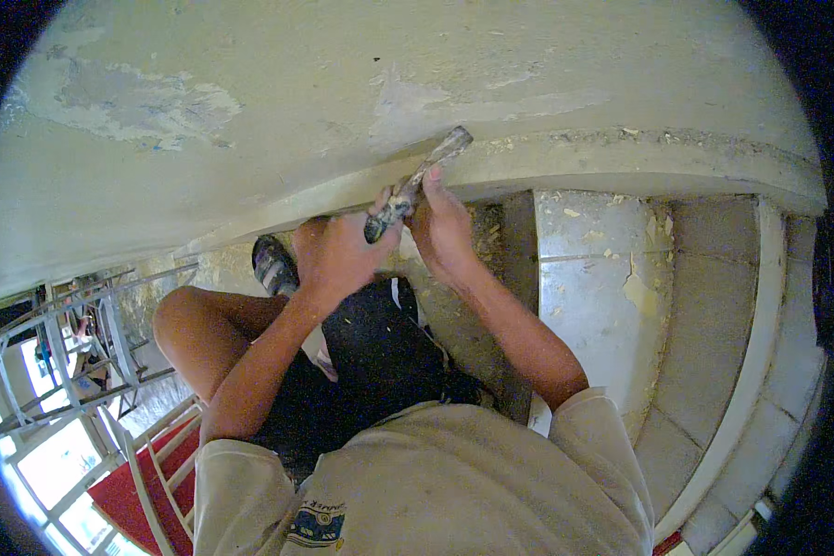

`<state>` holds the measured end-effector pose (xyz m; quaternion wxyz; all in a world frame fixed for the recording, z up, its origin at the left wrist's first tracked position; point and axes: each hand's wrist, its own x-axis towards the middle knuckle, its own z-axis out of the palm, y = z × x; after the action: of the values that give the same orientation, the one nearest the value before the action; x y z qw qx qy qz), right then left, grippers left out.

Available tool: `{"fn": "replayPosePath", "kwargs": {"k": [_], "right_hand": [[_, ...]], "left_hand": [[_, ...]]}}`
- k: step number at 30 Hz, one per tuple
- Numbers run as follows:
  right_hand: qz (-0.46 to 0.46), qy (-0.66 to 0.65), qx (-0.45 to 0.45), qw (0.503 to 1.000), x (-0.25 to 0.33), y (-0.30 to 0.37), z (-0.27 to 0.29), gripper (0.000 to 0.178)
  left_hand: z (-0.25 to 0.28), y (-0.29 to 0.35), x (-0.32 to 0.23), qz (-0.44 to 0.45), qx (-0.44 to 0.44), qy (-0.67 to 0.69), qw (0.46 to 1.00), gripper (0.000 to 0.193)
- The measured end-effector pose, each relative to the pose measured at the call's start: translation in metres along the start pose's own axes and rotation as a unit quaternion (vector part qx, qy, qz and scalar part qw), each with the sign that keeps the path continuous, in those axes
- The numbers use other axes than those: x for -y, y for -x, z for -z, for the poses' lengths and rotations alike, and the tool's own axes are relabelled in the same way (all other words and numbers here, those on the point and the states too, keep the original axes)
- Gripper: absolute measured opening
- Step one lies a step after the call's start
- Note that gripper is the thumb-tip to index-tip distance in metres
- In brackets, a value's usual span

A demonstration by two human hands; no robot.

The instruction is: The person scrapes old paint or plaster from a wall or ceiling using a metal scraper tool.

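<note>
A paint-smeared scraper [450,144] points up and to the right, its blade end close to the wall just above the ledge. My left hand [338,255] is closed at its dark, stained handle [378,228]. From the other side my right hand [445,236] grips the scraper, with the thumb stretched along it toward the blade. Some of the fingers of both hands are hidden behind the handle and each other. Pale patches of peeled paint [148,102] mark the yellowish wall [296,56] in front of me.
A narrow ledge [565,162] with paint crumbs runs along the wall. Tiled steps [602,278] strewn with yellowish flakes lie to my right. A metal ladder [65,361] and a red panel with pale rails [144,482] stand at the left. My legs are bent beneath my arms.
</note>
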<state>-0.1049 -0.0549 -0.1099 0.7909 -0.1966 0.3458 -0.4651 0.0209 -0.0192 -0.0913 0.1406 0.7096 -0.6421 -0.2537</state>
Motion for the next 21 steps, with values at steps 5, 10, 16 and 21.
{"fn": "replayPosePath", "kwargs": {"k": [5, 10, 16, 21], "right_hand": [[-0.006, 0.145, -0.026, 0.989, -0.005, 0.0, 0.017, 0.043], [0.021, 0.215, -0.005, 0.976, -0.012, 0.001, 0.009, 0.045], [0.065, 0.21, -0.049, 0.974, -0.018, -0.008, 0.012, 0.042], [0.077, 0.189, -0.047, 0.978, -0.005, -0.003, 0.01, 0.041]], "left_hand": [[-0.016, 0.014, -0.015, 0.074, 0.089, 0.194, 0.974, 0.045], [-0.035, 0.022, -0.002, 0.123, 0.081, 0.285, 0.947, 0.035], [-0.009, 0.007, -0.01, 0.075, 0.041, 0.096, 0.992, 0.038], [-0.019, 0.007, -0.011, -0.048, -0.023, 0.164, 0.985, 0.025]]}}
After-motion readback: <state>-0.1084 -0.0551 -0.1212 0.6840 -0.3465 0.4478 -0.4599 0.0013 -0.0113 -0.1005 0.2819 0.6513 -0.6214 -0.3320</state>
